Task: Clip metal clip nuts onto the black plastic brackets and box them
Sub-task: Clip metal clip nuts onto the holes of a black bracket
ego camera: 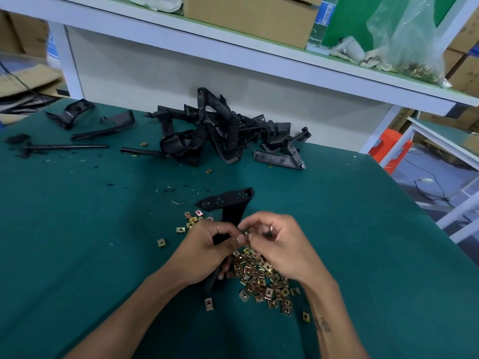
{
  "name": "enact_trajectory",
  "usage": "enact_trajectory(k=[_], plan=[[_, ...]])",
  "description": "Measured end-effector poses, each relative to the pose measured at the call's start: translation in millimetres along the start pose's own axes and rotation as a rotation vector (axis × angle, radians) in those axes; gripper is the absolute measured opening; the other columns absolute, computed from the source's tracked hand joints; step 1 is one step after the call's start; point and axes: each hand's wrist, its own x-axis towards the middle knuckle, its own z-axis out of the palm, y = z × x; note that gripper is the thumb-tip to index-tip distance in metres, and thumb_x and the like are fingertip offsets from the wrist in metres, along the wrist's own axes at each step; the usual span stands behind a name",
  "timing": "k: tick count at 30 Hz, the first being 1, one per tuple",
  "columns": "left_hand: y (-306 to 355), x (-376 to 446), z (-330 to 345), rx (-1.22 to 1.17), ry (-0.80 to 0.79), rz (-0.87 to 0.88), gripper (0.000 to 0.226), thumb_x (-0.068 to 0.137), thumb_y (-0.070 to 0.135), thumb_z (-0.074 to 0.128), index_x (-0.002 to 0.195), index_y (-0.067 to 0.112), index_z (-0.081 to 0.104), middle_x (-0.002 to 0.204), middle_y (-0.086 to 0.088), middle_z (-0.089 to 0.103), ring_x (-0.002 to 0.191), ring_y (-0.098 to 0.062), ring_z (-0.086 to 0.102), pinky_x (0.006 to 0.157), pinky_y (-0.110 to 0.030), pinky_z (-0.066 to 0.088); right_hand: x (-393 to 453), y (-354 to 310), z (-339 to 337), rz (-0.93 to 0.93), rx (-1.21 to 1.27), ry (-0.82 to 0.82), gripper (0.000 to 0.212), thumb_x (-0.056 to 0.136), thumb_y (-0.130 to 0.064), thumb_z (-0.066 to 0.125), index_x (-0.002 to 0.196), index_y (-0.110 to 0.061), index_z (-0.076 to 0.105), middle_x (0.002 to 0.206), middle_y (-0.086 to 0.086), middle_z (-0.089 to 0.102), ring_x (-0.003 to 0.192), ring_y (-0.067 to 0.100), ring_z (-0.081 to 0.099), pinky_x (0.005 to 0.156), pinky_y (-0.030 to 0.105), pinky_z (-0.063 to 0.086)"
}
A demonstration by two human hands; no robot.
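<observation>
My left hand [207, 251] grips a black plastic bracket [229, 206] by its stem, the T-shaped head pointing away from me. My right hand [274, 240] pinches a small metal clip nut [245, 232] at the bracket's edge, right beside my left thumb. Under and in front of both hands lies a heap of brass-coloured clip nuts [261, 277] on the green mat. A few more clip nuts [190, 221] are scattered left of the bracket. A pile of black brackets [223, 130] sits at the back of the table.
Loose black parts [103, 128] lie at the back left of the green table [77, 229]. A white shelf [259, 50] above carries a cardboard box [248, 16] and a plastic bag of clip nuts [412, 45]. The table's right edge drops to the floor.
</observation>
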Motion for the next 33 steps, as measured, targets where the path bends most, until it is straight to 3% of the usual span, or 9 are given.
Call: enact_trajectory(k=[3, 6, 8, 11, 14, 20, 25, 29, 33], plan=[[-0.9, -1.6, 3.1, 0.055, -0.025, -0.041, 0.02, 0.104, 0.02, 0.057, 0.101, 0.035, 0.07, 0.066, -0.009, 0.066, 0.044, -0.025, 0.063, 0.041, -0.031, 0.051, 3.1, 3.1, -5.8, -0.045, 0.023, 0.255, 0.024, 0.086, -0.01, 0.062, 0.087, -0.028, 0.077, 0.067, 0.0, 0.065, 0.057, 0.006, 0.055, 0.053, 0.02, 0.043], [0.4, -2.8, 2.9, 0.166, -0.068, -0.03, 0.019, 0.105, 0.02, 0.054, 0.107, 0.039, 0.059, 0.086, 0.0, 0.066, 0.049, -0.024, 0.066, 0.04, -0.032, 0.053, 9.4, 7.4, -0.9, -0.089, 0.319, 0.586, 0.034, 0.095, -0.001, 0.059, 0.09, -0.028, 0.078, 0.074, -0.001, 0.069, 0.07, 0.011, 0.062, 0.068, 0.027, 0.051], [1.1, -3.0, 0.6, 0.256, -0.112, -0.008, 0.011, 0.104, 0.023, 0.056, 0.1, 0.033, 0.056, 0.082, 0.002, 0.066, 0.049, -0.021, 0.066, 0.039, -0.032, 0.053, 12.8, 5.8, 6.4, -0.135, 0.399, 0.661, 0.03, 0.097, -0.005, 0.061, 0.095, -0.03, 0.078, 0.087, -0.004, 0.073, 0.084, 0.011, 0.067, 0.079, 0.026, 0.054], [2.8, -3.2, -2.4, 0.344, -0.138, -0.01, 0.016, 0.1, 0.024, 0.065, 0.089, 0.032, 0.057, 0.075, 0.006, 0.067, 0.047, -0.018, 0.065, 0.038, -0.032, 0.052, 15.2, 0.3, 12.1, -0.192, 0.472, 0.642, 0.021, 0.092, -0.015, 0.066, 0.099, -0.03, 0.078, 0.098, -0.003, 0.076, 0.096, 0.012, 0.07, 0.085, 0.021, 0.053], [1.9, -3.2, -1.0, 0.37, -0.135, -0.036, 0.019, 0.098, 0.018, 0.066, 0.087, 0.033, 0.062, 0.068, 0.008, 0.068, 0.046, -0.015, 0.064, 0.039, -0.033, 0.053, 14.3, -2.6, 15.2, -0.154, 0.469, 0.602, 0.015, 0.084, -0.024, 0.069, 0.094, -0.03, 0.08, 0.094, -0.001, 0.077, 0.093, 0.014, 0.071, 0.082, 0.022, 0.053], [-1.7, -2.9, 1.8, 0.268, -0.121, -0.053, 0.009, 0.096, 0.026, 0.07, 0.094, 0.035, 0.07, 0.056, 0.002, 0.063, 0.041, -0.011, 0.056, 0.039, -0.027, 0.048, 12.2, -10.4, 20.5, -0.063, 0.678, 0.507, 0.014, 0.08, -0.01, 0.069, 0.082, -0.02, 0.08, 0.08, 0.002, 0.072, 0.08, 0.018, 0.065, 0.08, 0.041, 0.05], [-6.4, -0.8, 1.3, 0.161, -0.128, -0.059, 0.002, 0.095, 0.034, 0.071, 0.097, 0.034, 0.073, 0.054, -0.006, 0.06, 0.041, -0.018, 0.053, 0.04, -0.031, 0.049, 10.5, -14.4, 18.1, -0.092, 0.793, 0.488, 0.014, 0.084, -0.004, 0.069, 0.084, -0.014, 0.08, 0.079, 0.008, 0.071, 0.077, 0.019, 0.068, 0.072, 0.03, 0.056], [-8.3, 0.3, 1.0, 0.126, -0.152, -0.049, 0.004, 0.095, 0.034, 0.071, 0.098, 0.032, 0.073, 0.057, -0.012, 0.06, 0.041, -0.019, 0.053, 0.039, -0.03, 0.048, 9.2, -13.4, 14.2, -0.115, 0.77, 0.465, 0.018, 0.087, 0.001, 0.067, 0.086, -0.012, 0.08, 0.079, 0.01, 0.071, 0.077, 0.019, 0.068, 0.072, 0.029, 0.057], [-9.1, 0.9, 1.4, 0.098, -0.168, -0.042, 0.004, 0.095, 0.033, 0.071, 0.098, 0.031, 0.073, 0.057, -0.011, 0.06, 0.04, -0.018, 0.053, 0.038, -0.028, 0.047, 8.4, -11.6, 12.1, -0.113, 0.648, 0.489, 0.012, 0.082, -0.01, 0.071, 0.086, -0.017, 0.081, 0.08, 0.009, 0.071, 0.082, 0.023, 0.066, 0.08, 0.043, 0.053]])
